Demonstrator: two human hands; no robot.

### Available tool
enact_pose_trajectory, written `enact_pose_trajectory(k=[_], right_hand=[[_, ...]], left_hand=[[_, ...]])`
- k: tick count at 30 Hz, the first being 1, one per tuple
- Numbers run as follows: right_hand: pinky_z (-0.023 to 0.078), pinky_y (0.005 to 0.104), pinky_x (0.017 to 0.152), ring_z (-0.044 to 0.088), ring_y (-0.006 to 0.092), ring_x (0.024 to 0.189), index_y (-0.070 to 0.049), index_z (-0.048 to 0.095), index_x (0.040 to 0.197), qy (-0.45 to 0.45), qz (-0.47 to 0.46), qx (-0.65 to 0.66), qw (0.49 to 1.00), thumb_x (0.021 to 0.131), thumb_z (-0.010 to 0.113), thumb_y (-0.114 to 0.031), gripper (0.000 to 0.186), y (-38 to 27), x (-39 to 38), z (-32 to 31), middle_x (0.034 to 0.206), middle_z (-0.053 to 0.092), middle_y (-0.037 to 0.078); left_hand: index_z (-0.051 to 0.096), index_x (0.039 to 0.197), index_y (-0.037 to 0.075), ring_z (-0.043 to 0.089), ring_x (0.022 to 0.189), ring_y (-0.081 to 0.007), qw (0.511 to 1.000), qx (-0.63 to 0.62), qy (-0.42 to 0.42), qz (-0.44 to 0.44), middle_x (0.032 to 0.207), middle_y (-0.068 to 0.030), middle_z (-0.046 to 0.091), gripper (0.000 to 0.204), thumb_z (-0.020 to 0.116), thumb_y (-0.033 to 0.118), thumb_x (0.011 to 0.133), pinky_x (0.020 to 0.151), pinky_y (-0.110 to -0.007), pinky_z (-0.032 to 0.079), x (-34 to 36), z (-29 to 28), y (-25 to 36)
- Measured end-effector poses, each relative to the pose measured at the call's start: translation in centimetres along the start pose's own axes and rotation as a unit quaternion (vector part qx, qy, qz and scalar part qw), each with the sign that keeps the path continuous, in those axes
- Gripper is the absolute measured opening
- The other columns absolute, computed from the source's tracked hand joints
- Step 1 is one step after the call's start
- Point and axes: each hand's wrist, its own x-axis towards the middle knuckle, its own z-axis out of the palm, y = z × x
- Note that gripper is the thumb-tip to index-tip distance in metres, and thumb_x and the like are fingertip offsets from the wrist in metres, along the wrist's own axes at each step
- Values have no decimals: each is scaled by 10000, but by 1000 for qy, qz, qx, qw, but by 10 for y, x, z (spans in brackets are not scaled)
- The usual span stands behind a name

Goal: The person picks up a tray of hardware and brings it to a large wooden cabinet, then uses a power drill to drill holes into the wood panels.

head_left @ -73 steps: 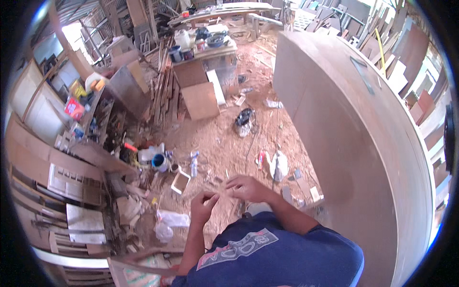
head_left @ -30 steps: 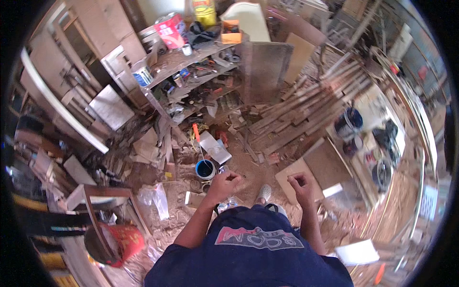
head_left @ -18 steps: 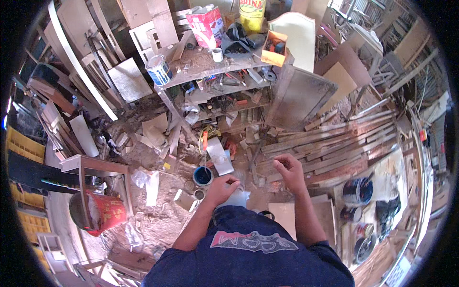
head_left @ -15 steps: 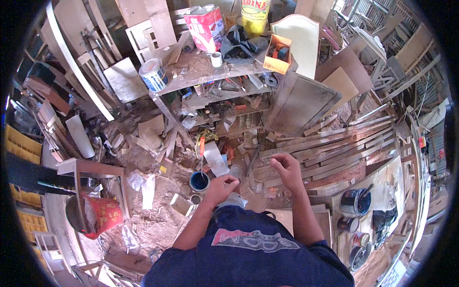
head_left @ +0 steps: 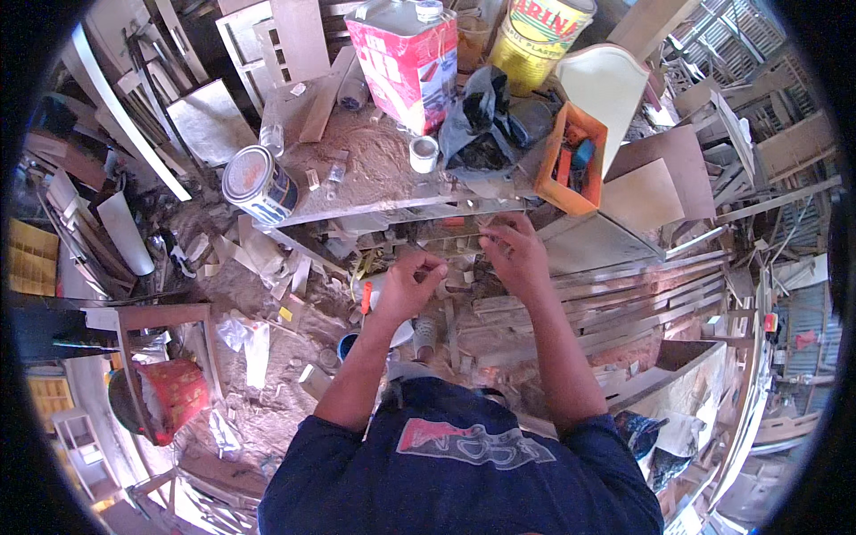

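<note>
- Orange bin (head_left: 562,196) sat on the bench (head_left: 374,153) — untouched.
- My left hand (head_left: 415,283) hung loosely curled, apparently empty.
- My right hand (head_left: 515,254), slightly spread, neared the bin — nothing visibly grasped.

Wooden surface (head_left: 366,156), top coated in brown dust; space beneath front edge cluttered. Floor (head_left: 276,343) dusty, littered with scraps. Past left edge, white panel (head_left: 209,120) leaning at slant, boards around it. By right edge, cream panel (head_left: 620,76) with curved top; wooden post (head_left: 658,22) behind. Beyond front right corner, long planks (head_left: 615,308) lying low. Farther right, corrugated wall (head_left: 744,45). Daylight pale, brightening floor well off front left corner.
</note>
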Motion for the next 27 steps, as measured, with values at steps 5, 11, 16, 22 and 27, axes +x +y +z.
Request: enact_pose_trajectory(k=[5, 11, 16, 22, 27], right_hand=[[494, 474, 1058, 582, 431, 1269, -30, 689, 1261, -16, -127, -142, 982, 854, 789, -283, 489, 1, 87, 32, 1506, 487, 263], [574, 399, 961, 677, 304, 1144, 99, 501, 1426, 74, 55, 120, 988, 870, 835, -210, 719, 28, 129, 6, 1449, 520, 256], [589, 352, 951, 675, 262, 1173, 105, 498, 1423, 85, 38, 138, 986, 921, 794, -151, 636, 28, 136, 2, 1449, 526, 211], [600, 356, 932, 671, 279, 1164, 76, 490, 1447, 82, 12, 133, 988, 893, 809, -168, 683, 28, 125, 8, 1454, 525, 214], [595, 344, 932, 657, 266, 1192, 28, 567, 1404, 50, 7, 119, 992, 900, 799, -144, 581, 22, 106, 10, 1448, 536, 200]], left_hand=[[723, 1063, -1, 741, 866, -213, 996, -19, -51, -73, 984, -122, 764, 215, 740, 185, 955, 785, -338, 581, 1, 11, -24], [724, 1065, 6, 749, 915, -242, 998, 28, -46, -21, 1000, -121, 763, 214, 724, 195, 965, 816, -358, 592, -11, 5, -23], [727, 1064, 8, 748, 938, -234, 999, 9, -42, -24, 1003, -120, 764, 227, 721, 214, 969, 821, -359, 593, -3, 2, -32], [728, 1061, 3, 748, 925, -220, 998, 18, -44, -39, 1004, -140, 763, 232, 721, 215, 968, 815, -343, 587, 1, 0, -25], [726, 1060, 0, 748, 882, -268, 999, 32, -39, -6, 987, -148, 760, 226, 729, 198, 952, 774, -367, 579, -3, 2, -32]])
